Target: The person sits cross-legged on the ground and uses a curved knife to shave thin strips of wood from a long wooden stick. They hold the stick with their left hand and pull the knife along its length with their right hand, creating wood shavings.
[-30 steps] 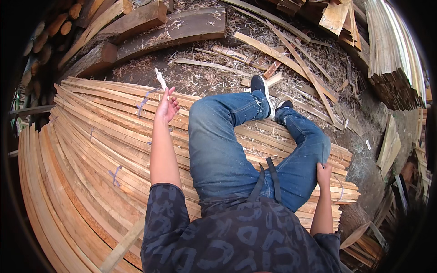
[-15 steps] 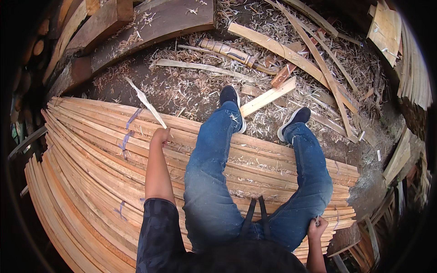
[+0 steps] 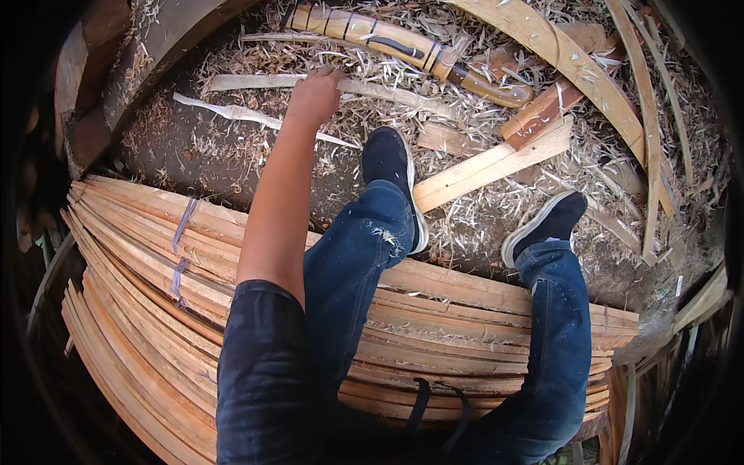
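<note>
My left hand (image 3: 316, 97) reaches far forward over a long, flat wooden strip (image 3: 260, 81) on the shaving-covered ground. Its fingers look slightly bent and apart at the strip's far edge; whether they touch it I cannot tell. Closer to me lies a thin, pale, whittled stick (image 3: 232, 111), partly hidden behind my left forearm. Beyond the hand rests a knife (image 3: 496, 89) in a banded wooden sheath (image 3: 372, 35). My right hand is out of view.
Bundled wooden slats (image 3: 457, 325) spread beneath my legs, tied with purple string (image 3: 183, 225). A short pale board (image 3: 496, 167) lies between my shoes, against a reddish wood block (image 3: 542, 116). Curved planks (image 3: 577, 66) lie at the far right, a heavy timber (image 3: 147, 62) at the far left.
My left hand has let go of the pale stick, which now lies on the ground, and has moved forward to the flat strip. My right hand has left the view.
</note>
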{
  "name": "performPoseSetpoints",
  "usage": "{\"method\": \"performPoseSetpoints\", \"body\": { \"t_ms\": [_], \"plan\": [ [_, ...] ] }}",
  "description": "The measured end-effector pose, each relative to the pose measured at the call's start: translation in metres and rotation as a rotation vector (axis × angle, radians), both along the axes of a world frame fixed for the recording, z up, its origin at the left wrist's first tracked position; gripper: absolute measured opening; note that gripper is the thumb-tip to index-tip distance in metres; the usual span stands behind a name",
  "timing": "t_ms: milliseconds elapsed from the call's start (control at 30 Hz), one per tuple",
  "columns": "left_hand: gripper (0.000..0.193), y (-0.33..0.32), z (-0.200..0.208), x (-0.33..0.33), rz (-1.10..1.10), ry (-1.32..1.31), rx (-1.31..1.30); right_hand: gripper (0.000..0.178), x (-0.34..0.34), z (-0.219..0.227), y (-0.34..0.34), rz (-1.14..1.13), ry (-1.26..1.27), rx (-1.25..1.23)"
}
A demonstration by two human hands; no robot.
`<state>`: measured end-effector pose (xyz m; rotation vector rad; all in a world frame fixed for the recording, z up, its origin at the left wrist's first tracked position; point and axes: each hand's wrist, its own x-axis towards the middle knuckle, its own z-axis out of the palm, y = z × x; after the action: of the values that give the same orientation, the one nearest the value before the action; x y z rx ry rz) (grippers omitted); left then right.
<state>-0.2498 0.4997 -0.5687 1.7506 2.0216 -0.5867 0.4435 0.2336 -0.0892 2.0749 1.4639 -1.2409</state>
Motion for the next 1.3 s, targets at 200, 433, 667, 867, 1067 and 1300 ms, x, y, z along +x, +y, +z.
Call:
{"method": "performPoseSetpoints", "body": {
  "t_ms": [200, 433, 667, 867, 1067, 1300],
  "plan": [
    [0.028, -0.014, -0.016, 0.029, -0.100, 0.170, 0.105, 0.037, 0.035, 0.012, -0.020, 0.165, -0.034, -0.099],
    [0.035, -0.002, -0.011, 0.030, -0.239, 0.221, -0.045, 0.026, 0.002, -0.016, 0.000, 0.275, 0.028, 0.156],
    [0.034, 0.016, 0.059, 0.022, -0.384, 0.146, -0.225, 0.028, 0.044, -0.009, -0.042, 0.224, 0.002, -0.053],
    [0.047, 0.006, 0.138, 0.035, -0.384, -0.008, -0.200, 0.039, 0.009, -0.037, -0.047, 0.063, 0.078, 0.486],
    [0.045, -0.013, 0.235, 0.078, -0.421, -0.003, -0.231, 0.054, -0.008, -0.037, -0.034, -0.188, 0.139, 0.401],
    [0.052, -0.040, 0.365, 0.091, -0.256, 0.019, -0.196, 0.037, -0.001, -0.049, -0.048, -0.306, 0.194, 0.512]
  ]
}}
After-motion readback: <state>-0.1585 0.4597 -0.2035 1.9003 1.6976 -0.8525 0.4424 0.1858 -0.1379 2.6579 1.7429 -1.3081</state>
